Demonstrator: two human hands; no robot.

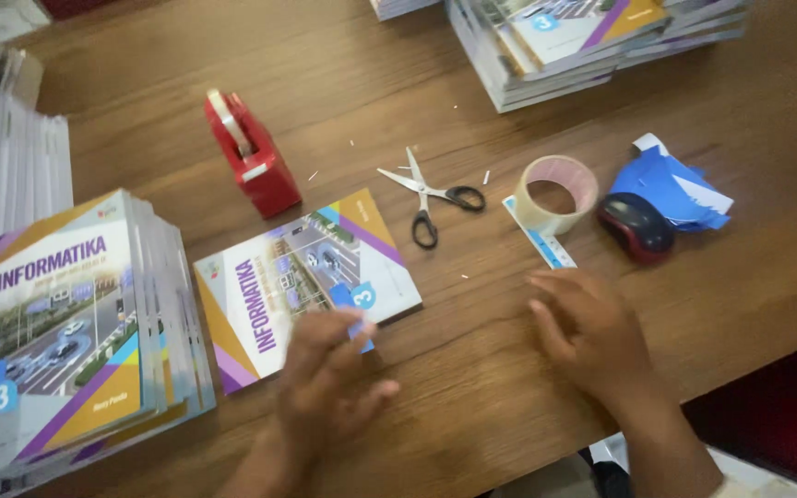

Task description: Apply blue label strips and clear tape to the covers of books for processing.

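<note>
Left hand: the left hand (329, 369) hovers low over the near edge of the bench (472, 387), fingers loosely spread, their tips on the near corner of the single textbook (302, 286); nothing is gripped.
Right hand: the right hand (588, 332) lies open and flat on the bare wood near the same edge, palm down, empty, with its fingertips just short of the ruler (539, 235).
Textbook: one thin paperback with a road picture on the cover, lying flat and slightly askew near the middle of the bench, between the two hands and the tape dispenser.
Left stack: a pile of matching books (76, 341) sits at the near left corner, just beside the single copy.
Far stack: more books (583, 37) are piled along the far edge.
Tools: a red tape dispenser (249, 157), scissors (431, 195) with black handles, blades apart, and a roll of clear tape (557, 194) resting on the ruler's far end.
Right side: a red-and-black mouse (636, 226) touches a heap of blue paper scraps (680, 189).
</note>
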